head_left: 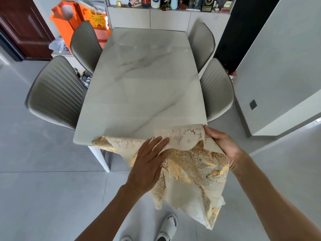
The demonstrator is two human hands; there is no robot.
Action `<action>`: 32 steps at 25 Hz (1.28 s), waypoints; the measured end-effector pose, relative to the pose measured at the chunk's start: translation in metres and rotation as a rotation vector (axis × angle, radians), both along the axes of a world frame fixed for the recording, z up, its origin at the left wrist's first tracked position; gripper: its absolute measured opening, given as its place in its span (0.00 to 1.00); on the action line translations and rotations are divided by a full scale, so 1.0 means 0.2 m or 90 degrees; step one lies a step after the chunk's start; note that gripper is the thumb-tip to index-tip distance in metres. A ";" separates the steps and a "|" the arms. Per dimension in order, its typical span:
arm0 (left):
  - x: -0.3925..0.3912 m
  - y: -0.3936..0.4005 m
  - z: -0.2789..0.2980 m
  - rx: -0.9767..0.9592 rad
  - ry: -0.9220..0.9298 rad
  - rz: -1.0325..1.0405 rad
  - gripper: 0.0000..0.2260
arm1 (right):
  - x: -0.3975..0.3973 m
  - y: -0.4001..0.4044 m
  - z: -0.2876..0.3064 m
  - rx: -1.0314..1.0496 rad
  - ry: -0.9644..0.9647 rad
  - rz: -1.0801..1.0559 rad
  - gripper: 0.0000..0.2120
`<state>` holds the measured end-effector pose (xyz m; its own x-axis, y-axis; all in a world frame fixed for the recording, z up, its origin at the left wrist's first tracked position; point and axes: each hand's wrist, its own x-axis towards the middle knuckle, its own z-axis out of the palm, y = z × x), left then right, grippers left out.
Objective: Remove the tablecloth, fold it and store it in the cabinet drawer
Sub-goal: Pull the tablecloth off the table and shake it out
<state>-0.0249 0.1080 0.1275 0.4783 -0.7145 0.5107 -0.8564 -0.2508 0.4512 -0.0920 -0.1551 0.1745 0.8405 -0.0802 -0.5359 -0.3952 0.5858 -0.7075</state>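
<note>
Two grey chairs (57, 94) stand left of the marble table (142, 80). The left hand (147, 162) presses flat, fingers straight, on the cream-and-gold tablecloth (194, 169), bunched over the table's near edge and hanging down; the right hand (220, 145) grips its right side.

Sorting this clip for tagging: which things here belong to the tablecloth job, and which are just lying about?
Part of the job:
- tablecloth, bunched at the table's near edge
- left hand, flat on the cloth
- right hand, gripping the cloth's edge
- table
- cabinet behind the table

Just lying about:
- four grey chairs
- orange bags
- bottles on the cabinet shelf
</note>
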 end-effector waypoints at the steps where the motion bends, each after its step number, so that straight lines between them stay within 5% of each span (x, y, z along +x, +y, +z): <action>1: 0.00 -0.01 0.04 -0.041 0.040 0.006 0.18 | 0.00 -0.01 0.00 -0.069 0.036 0.012 0.18; 4: -0.02 -0.05 0.15 -0.121 0.136 0.079 0.15 | -0.01 0.03 0.00 -0.574 0.065 -0.026 0.06; 6: -0.03 -0.08 0.21 -0.160 0.201 0.119 0.13 | -0.07 0.18 0.04 -0.634 -0.160 -0.095 0.03; 8: -0.02 -0.10 0.25 -0.190 0.266 0.157 0.10 | -0.17 0.37 0.06 -0.664 -0.350 0.022 0.15; 10: -0.01 -0.10 0.30 -0.192 0.293 0.162 0.07 | -0.24 0.54 0.02 -0.824 -0.373 0.043 0.23; 13: -0.03 -0.08 0.36 -0.167 0.297 0.144 0.07 | -0.18 0.67 0.02 -0.999 -0.379 -0.145 0.10; 15: -0.04 -0.05 0.39 -0.178 0.348 0.164 0.07 | -0.14 0.69 0.06 -0.977 -0.373 -0.231 0.03; 19: -0.04 0.10 0.51 -0.181 0.493 0.095 0.08 | -0.15 0.74 0.17 -0.696 -0.288 -0.256 0.07; 24: 0.04 0.33 0.65 -0.244 0.650 -0.037 0.07 | -0.16 0.86 0.33 -0.709 -0.379 -0.217 0.05; 28: 0.08 0.42 0.67 -0.141 0.501 0.058 0.11 | -0.19 0.98 0.39 -0.753 -0.408 -0.078 0.04; 32: 0.06 0.46 0.67 -0.146 0.568 -0.025 0.15 | -0.24 1.10 0.36 -0.799 -0.431 0.006 0.06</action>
